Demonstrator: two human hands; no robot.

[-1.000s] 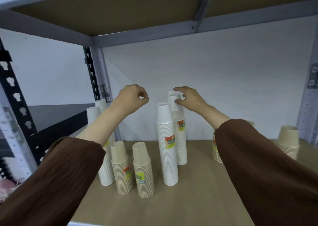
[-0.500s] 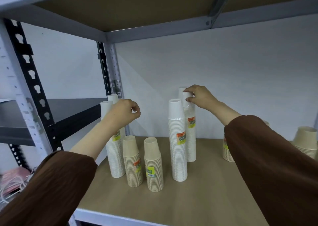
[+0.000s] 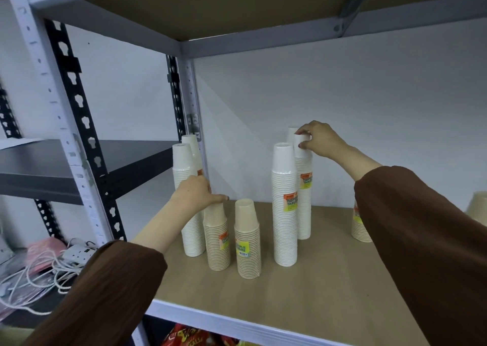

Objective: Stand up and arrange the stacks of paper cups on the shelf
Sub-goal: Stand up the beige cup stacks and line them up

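Landmark: the tall white stack [image 3: 284, 214], upright on the shelf [image 3: 329, 279].

- Just behind it, to the right, stands the rear white stack [image 3: 304, 203], also upright.
- Your right hand [image 3: 320, 140] holds that stack's top cup, the grip pinching it between thumb and fingers.
- Left of the landmark stands the first beige stack [image 3: 247, 243], short and upright, with the second beige stack [image 3: 217, 240] just beyond it.
- Your left hand [image 3: 196, 195] lies on top of the second beige stack, fingers pointing toward the landmark. You cannot tell from this view whether that grip closes on the cup.
- Further left, two white stacks [image 3: 183, 166] stand beside the corner post [image 3: 193, 103].
- Right of the landmark, another beige stack [image 3: 358, 229] is partly hidden by your sleeve [image 3: 421, 240].
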